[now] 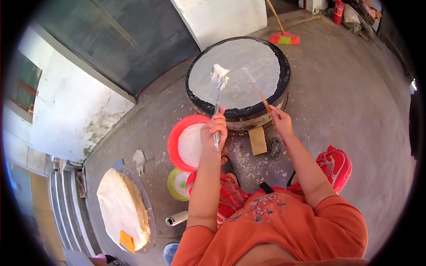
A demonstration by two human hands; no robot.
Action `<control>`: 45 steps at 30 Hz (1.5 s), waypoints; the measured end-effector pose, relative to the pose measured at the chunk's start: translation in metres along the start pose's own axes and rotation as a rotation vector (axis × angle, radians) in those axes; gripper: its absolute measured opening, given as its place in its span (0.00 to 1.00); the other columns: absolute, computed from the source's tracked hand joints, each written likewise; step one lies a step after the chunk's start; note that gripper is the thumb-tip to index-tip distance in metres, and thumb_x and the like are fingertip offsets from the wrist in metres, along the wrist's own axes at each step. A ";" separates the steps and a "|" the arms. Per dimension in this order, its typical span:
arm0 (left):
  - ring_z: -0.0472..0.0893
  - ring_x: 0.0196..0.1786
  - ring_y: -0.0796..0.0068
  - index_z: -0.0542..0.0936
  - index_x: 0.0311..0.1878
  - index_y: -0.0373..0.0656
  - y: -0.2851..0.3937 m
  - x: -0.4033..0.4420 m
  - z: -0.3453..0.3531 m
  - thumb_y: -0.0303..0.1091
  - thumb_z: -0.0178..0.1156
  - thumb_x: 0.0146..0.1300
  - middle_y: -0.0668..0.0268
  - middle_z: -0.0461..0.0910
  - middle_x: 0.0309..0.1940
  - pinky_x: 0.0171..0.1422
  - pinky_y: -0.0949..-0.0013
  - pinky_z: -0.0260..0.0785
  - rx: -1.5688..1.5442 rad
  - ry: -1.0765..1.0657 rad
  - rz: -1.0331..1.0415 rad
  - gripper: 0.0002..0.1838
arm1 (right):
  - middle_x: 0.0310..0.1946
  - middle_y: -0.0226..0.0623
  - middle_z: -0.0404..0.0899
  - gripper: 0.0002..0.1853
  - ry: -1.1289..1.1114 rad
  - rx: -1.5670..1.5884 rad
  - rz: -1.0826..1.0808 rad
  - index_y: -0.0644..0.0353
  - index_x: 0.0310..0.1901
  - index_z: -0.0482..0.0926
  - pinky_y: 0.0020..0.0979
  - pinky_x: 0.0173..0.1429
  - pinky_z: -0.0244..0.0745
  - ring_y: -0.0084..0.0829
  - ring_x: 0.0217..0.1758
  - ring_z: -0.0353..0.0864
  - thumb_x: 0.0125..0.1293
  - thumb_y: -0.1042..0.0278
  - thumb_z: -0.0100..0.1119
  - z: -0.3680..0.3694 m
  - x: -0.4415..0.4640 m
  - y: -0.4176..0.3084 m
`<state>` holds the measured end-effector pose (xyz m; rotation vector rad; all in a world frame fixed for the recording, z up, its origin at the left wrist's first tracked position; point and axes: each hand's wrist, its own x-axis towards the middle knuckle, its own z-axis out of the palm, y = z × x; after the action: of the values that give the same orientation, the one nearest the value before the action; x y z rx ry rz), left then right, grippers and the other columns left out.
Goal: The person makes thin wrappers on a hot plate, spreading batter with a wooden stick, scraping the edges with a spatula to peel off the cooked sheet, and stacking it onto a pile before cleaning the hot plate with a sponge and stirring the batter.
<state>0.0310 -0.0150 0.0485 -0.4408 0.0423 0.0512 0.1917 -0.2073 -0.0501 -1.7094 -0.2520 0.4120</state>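
Observation:
My left hand [215,127] is wrapped round the metal handle of a ladle or spoon [218,101], with a lump of white dough [220,75] at its far end, over the griddle. My right hand [280,120] grips a thin wooden stick [265,103], whose far end is blurred above the griddle. The round griddle [234,73] has a black rim and a pale layer spread over most of its top. Beside my left hand, partly under the forearm, is a red basin [174,142] holding white batter or dough [190,144].
A stack of pale thin sheets [120,204] with an orange scraper [127,241] lies at lower left. Near it are a green bowl [173,185] and a white roll [177,217]. A cardboard piece [257,141] and dark scourer [274,147] sit before the griddle; a broom [284,38] stands behind.

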 end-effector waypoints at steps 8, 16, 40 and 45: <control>0.64 0.21 0.80 0.59 0.57 0.24 0.024 -0.074 0.045 0.24 0.39 0.63 0.64 0.63 0.28 0.20 0.77 0.59 0.192 -0.094 0.091 0.19 | 0.30 0.32 0.79 0.15 -0.662 -0.644 -0.170 0.54 0.47 0.77 0.25 0.40 0.71 0.24 0.30 0.75 0.63 0.58 0.50 0.039 -0.061 0.025; 0.65 0.20 0.80 0.63 0.54 0.30 0.135 -0.183 -0.028 0.31 0.40 0.65 0.62 0.68 0.29 0.18 0.79 0.60 0.650 0.628 0.425 0.18 | 0.48 0.38 0.77 0.14 -0.227 -0.313 0.033 0.56 0.47 0.77 0.26 0.52 0.67 0.24 0.49 0.75 0.61 0.66 0.52 -0.007 -0.040 0.075; 0.71 0.45 0.66 0.72 0.46 0.37 0.005 -0.013 0.023 0.30 0.54 0.57 0.63 0.73 0.41 0.53 0.59 0.67 0.977 0.445 0.829 0.14 | 0.26 0.28 0.73 0.23 -0.365 -0.015 0.216 0.44 0.64 0.59 0.19 0.14 0.60 0.17 0.13 0.65 0.67 0.69 0.39 -0.001 -0.020 -0.021; 0.72 0.43 0.70 0.73 0.45 0.39 -0.001 0.014 -0.021 0.30 0.54 0.57 0.65 0.74 0.40 0.46 0.64 0.69 0.942 0.725 0.652 0.12 | 0.27 0.29 0.72 0.22 -0.408 -0.110 0.196 0.45 0.63 0.60 0.20 0.14 0.60 0.19 0.13 0.65 0.67 0.67 0.37 0.045 0.013 -0.041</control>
<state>0.0447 -0.0248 0.0292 0.5339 0.8885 0.4889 0.1879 -0.1545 -0.0174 -1.7522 -0.4099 0.9092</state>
